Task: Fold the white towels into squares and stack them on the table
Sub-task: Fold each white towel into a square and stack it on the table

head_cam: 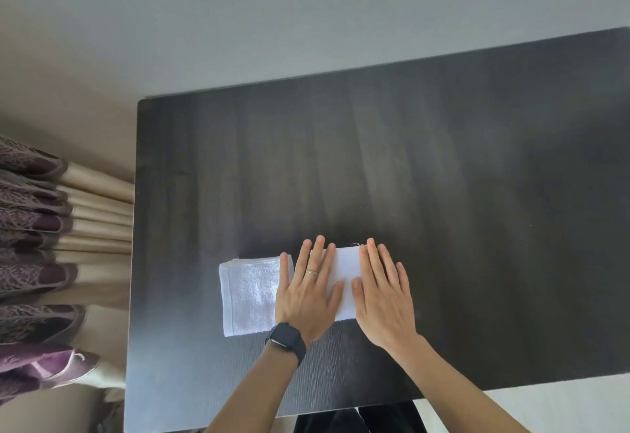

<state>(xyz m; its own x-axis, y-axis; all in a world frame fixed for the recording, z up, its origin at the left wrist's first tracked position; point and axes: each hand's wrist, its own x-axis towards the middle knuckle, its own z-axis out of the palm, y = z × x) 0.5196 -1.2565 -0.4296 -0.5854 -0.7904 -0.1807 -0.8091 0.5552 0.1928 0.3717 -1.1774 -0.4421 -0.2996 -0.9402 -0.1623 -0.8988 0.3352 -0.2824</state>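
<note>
A white towel (250, 293), folded into a long rectangle, lies flat near the front middle of the dark table (443, 177). My left hand (308, 291), with a ring and a dark watch on its wrist, presses flat on the towel's middle, fingers straight and spread. My right hand (383, 291) lies flat on the towel's right end, fingers straight, covering that edge. The towel's left third is uncovered. No other towel shows.
A curtain (51, 245) with purple pattern and beige folds hangs past the table's left edge. A pale wall runs behind the table's far edge. Dark trousers (358, 419) show below the front edge.
</note>
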